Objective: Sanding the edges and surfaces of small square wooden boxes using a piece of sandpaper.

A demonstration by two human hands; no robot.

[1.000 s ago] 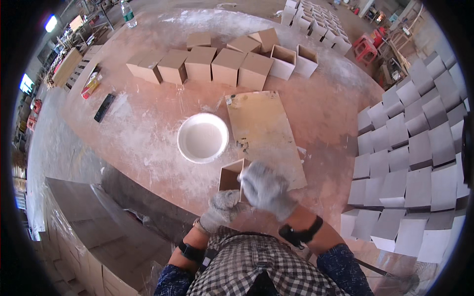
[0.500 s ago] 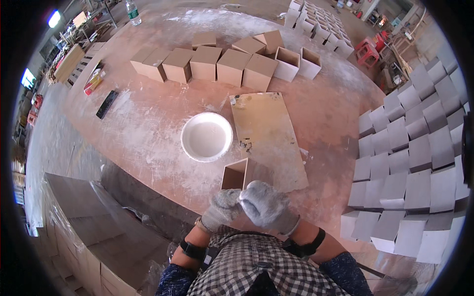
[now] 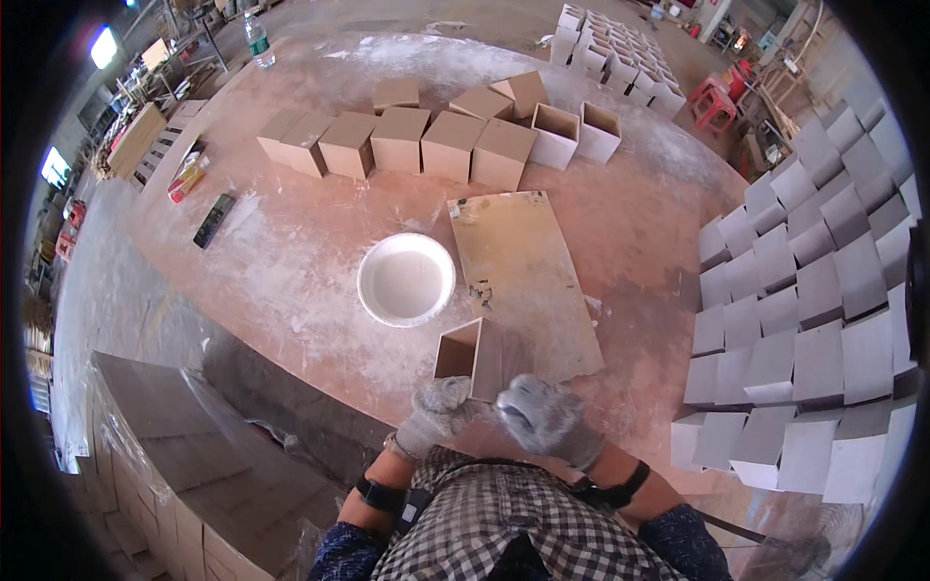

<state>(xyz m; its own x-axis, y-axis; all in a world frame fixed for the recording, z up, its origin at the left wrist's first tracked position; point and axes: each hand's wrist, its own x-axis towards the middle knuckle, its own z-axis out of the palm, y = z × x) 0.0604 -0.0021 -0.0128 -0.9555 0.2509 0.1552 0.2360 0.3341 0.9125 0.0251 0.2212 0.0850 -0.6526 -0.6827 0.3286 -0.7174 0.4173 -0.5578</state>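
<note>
A brown, open-ended square box (image 3: 494,358) lies on its side close to me, its hollow end facing left. At its near left corner is my left hand (image 3: 438,414) in a grey glove, fingers closed on the box's edge. My right hand (image 3: 542,416), gloved in grey too, is just right of the box's near side with curled fingers; whatever they hold, if anything, is hidden. Beyond the box stands a white bowl (image 3: 407,281) with pale whitish contents. A stained tan board (image 3: 523,252) lies flat to the right of the bowl, partly behind the box.
Brown boxes (image 3: 450,145) and two whitened open boxes (image 3: 555,136) line the table's far part. Whitish boxes (image 3: 819,290) are stacked at right, more (image 3: 620,58) at the far right. A dark remote-like object (image 3: 213,221) lies left. Plastic-wrapped cartons (image 3: 174,436) stand lower left.
My right hand has moved right and slightly down, away from my left hand. The left hand stays at the box's edge. The whole view has shifted slightly.
</note>
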